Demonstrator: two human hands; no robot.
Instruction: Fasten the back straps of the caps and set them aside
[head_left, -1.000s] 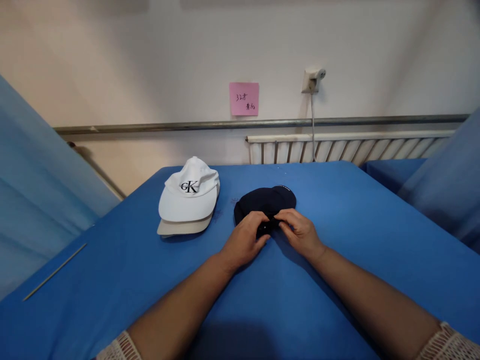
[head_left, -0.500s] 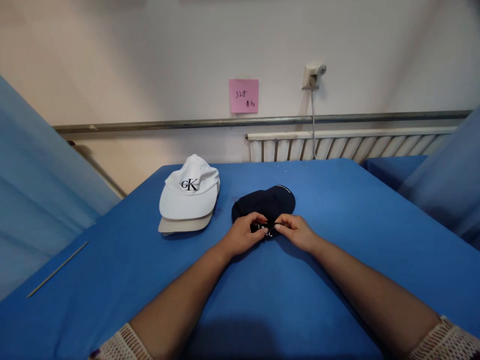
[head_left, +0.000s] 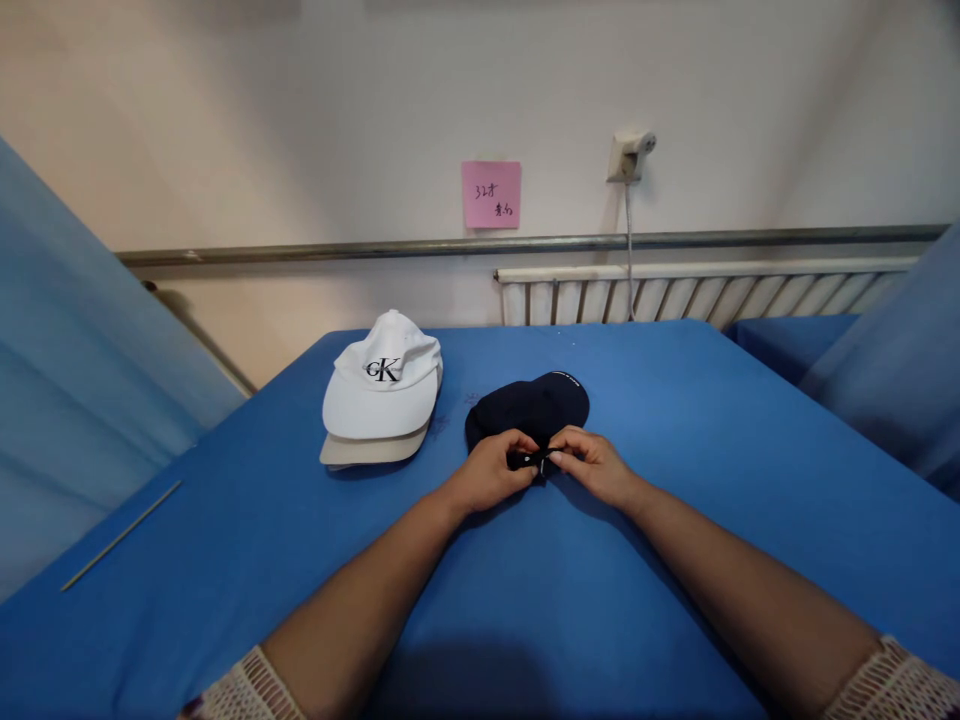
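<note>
Head view: dark cap (head_left: 525, 405) sits mid-scene on blue-covered bench (head_left: 720, 430), brim pointing far right. Left hand (head_left: 491, 472) and right hand (head_left: 596, 467) are at its near edge, fingers of both pinching its black strap (head_left: 519, 461). White cap (head_left: 379, 408) stacks on beige cap (head_left: 373, 450) to the left. Thin stick (head_left: 121, 536) lies farther left, nearer. Pink note (head_left: 491, 196) on far wall (head_left: 337, 130).

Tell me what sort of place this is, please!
It's an indoor room, perhaps a small curtained-off space. You can see a blue curtain on the left, a table with a blue cover, and a radiator by the wall.
</note>
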